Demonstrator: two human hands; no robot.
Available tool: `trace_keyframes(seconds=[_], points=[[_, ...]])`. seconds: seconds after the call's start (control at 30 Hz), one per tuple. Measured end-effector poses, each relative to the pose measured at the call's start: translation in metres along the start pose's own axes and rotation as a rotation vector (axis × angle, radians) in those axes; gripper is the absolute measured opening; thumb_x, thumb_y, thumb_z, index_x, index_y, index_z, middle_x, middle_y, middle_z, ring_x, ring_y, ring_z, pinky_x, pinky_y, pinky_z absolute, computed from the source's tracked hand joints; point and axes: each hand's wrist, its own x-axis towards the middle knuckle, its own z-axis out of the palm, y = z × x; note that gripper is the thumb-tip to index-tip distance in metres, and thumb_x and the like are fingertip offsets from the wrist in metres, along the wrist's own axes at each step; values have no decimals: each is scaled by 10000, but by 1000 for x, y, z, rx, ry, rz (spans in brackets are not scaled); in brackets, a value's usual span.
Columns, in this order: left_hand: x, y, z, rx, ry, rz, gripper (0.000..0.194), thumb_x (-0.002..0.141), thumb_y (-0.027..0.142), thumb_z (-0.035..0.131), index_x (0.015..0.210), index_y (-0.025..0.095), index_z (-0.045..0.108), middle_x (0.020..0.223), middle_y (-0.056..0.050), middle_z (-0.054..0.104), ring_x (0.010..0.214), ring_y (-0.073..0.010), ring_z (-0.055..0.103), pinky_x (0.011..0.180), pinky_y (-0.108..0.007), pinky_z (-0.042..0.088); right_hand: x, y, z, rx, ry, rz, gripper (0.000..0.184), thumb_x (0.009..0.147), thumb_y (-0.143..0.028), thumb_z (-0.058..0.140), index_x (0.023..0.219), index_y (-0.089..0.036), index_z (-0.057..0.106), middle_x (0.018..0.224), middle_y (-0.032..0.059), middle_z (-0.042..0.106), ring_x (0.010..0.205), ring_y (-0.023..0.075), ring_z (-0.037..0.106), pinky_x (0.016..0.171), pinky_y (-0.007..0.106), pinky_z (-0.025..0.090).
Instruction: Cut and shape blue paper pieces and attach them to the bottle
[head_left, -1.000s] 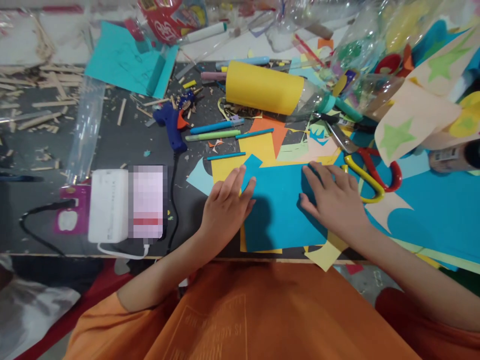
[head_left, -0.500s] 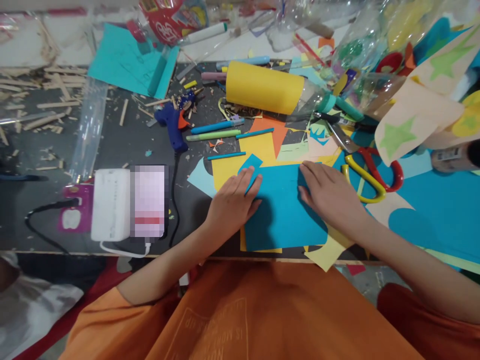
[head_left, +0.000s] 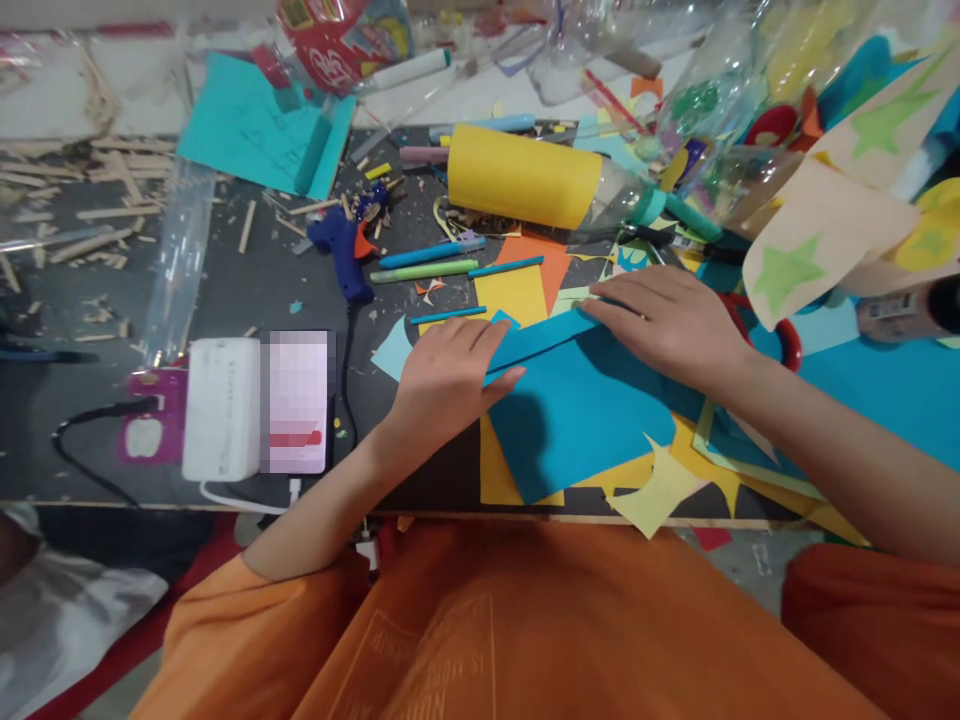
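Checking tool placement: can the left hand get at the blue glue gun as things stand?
Probably yes: nothing covers the blue glue gun, though the left hand is busy with the blue paper.

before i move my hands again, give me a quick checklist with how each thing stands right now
1. Left hand on the blue sheet: ok, near its far left corner.
2. Right hand on the sheet: ok, at its far right end.
3. Firm pinch by either hand: cannot tell, the grip is partly hidden.
4. Sheet flat: not ok, a strip along the far edge looks folded.
5. Scissors in full view: not ok, the right hand and arm hide most, leaving red handle showing.
6. Glue gun apart from the sheet: ok, lying off to the left.
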Motion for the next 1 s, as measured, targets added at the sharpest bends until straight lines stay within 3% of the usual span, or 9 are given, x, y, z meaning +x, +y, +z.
trace_keyframes(seconds=[0.13, 0.23, 0.3, 0.37, 0.43, 0.53, 0.63, 0.8, 1.0], points=[[18, 10, -15, 20, -141, -245, 358, 914, 331, 466, 1192, 168, 621, 995, -137, 723, 921, -312, 677, 734, -386, 494, 25, -10, -13, 5, 92, 118, 298, 989, -198, 373, 1223, -219, 556, 1285, 107, 621, 1237, 272, 547, 977, 472, 472], [24, 4, -26, -131, -209, -431, 333, 941, 291, 376, 1087, 183, 656, 884, -106, 714, 791, -280, 677, 649, -351, 460, 20, -18, -30, -12, 150, 233, 377, 965, -248, 450, 1339, -202, 436, 1377, 165, 527, 1346, 330, 429, 1030, 540, 419], [22, -6, -26, -355, -205, -460, 341, 937, 362, 397, 957, 161, 671, 749, -75, 677, 703, -241, 645, 622, -323, 444, 3, -20, -43, -58, 124, 250, 382, 954, -283, 483, 1316, -171, 437, 1337, 214, 545, 1277, 355, 500, 997, 550, 446], [17, -14, -20, -640, -196, -497, 382, 907, 445, 442, 808, 148, 661, 693, -58, 651, 674, -215, 615, 599, -303, 450, -22, -21, -55, -97, 92, 300, 269, 951, -300, 487, 1175, -159, 533, 1168, 215, 637, 1113, 350, 614, 890, 494, 522], [13, -17, -8, -932, -130, -545, 364, 876, 463, 476, 837, 155, 667, 776, -62, 682, 771, -236, 637, 659, -325, 494, -48, -21, -63, -98, 6, 362, 268, 973, -310, 409, 1086, -138, 580, 984, 195, 688, 916, 327, 676, 721, 421, 569], [11, -13, 10, -1298, -12, -608, 315, 830, 440, 540, 976, 195, 673, 952, -67, 716, 941, -283, 654, 797, -390, 544, -82, -22, -63, -139, -244, 452, 426, 971, -352, 314, 1125, -57, 581, 869, 223, 689, 769, 352, 681, 536, 394, 547], [11, -9, 20, -1470, 79, -736, 345, 794, 390, 595, 1083, 211, 652, 1070, -76, 707, 1039, -311, 640, 886, -429, 553, -97, -24, -53, -168, -378, 539, 438, 903, -272, 328, 1212, -34, 527, 1022, 267, 666, 861, 380, 671, 601, 437, 557], [12, -10, 24, -1520, 179, -942, 389, 814, 233, 534, 1199, 226, 591, 1034, -61, 701, 1027, -294, 650, 851, -414, 578, -81, -21, -40, -210, -446, 694, 576, 804, -166, 381, 1348, 13, 439, 1041, 276, 630, 975, 405, 627, 702, 443, 537], [11, -2, 21, -1607, 242, -802, 335, 864, 291, 552, 1191, 222, 561, 1038, -65, 685, 1087, -259, 632, 884, -379, 570, -53, -12, -43, 60, -521, 948, 756, 772, -286, 475, 1475, -68, 306, 1053, 246, 628, 907, 407, 626, 604, 399, 474]])
